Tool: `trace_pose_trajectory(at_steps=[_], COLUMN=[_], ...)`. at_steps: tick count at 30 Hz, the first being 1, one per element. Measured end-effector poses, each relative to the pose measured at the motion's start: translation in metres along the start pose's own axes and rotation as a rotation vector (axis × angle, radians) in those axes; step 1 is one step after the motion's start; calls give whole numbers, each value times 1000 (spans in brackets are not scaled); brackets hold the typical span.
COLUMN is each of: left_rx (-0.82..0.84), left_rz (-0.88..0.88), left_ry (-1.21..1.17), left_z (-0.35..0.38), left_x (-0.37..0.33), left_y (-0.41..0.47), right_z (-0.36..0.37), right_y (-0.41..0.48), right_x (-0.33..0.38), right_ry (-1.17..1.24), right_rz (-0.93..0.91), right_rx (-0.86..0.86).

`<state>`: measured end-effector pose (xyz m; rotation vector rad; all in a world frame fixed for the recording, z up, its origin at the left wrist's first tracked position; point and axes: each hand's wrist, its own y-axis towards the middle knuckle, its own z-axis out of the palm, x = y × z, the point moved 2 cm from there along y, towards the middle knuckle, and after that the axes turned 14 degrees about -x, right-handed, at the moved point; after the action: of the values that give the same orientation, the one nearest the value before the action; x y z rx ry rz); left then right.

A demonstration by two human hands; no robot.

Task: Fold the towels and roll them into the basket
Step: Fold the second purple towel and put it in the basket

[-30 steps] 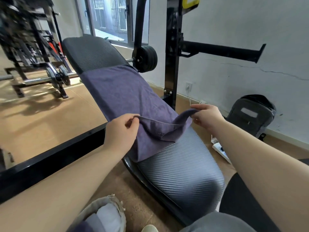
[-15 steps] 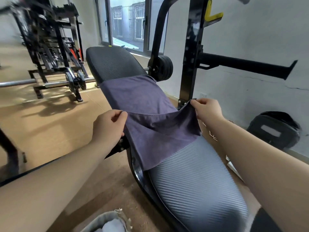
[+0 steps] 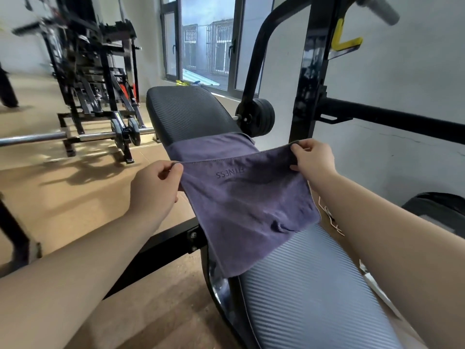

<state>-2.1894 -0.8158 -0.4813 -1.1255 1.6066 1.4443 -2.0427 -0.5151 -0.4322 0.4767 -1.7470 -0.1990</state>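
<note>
Head view: both hands are gripping a towel (image 3: 247, 197) over the bench (image 3: 314, 293).
The left hand (image 3: 156, 190) and right hand (image 3: 313, 159) are each pinching a corner of the stitched hem, lifting it; the rest is lying on the bench.

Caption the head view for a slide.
Both hands, left and right, pinch the near corners of a purple FITNESS towel, folding it over on a weight bench.

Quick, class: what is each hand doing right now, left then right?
Left hand: closed, pinching one corner of the purple towel.
Right hand: closed, pinching the other corner of the same lifted edge.
</note>
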Motion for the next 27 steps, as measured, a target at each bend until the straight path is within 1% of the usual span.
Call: trace_pose_trajectory(at_steps=[4,9,11,15,19,21,24,25,27], left_rx=[-13,9,25,71,79,64,29,24,31], left_rz=[-24,-173,-206,-250,-239,-281,-352,-351,-330], left_ry=[-18,-87,-106,-144,-156,-209,-301,-304,-291], left_z=[3,10,14,22,27,28,30,30,32], left_x=[8,20,23,28,27,25,20,18,17], left_y=[25,52,61,68,71,74,81,83,84], right_z=[35,78,91,111,121,124,129,131,137], right_y=[20,36,39,41,48,54,62,63,61], right_x=[13,25,23,6,-4,-2,1,1,-3], right_ry=[-87,-95,-146,-228,-242,-193,-56,-23,4], right_rz=[-79,-97,-111,-111,-86,-69,-31,6,88], right_rx=[4,28,56,161,186,173,118,135,231])
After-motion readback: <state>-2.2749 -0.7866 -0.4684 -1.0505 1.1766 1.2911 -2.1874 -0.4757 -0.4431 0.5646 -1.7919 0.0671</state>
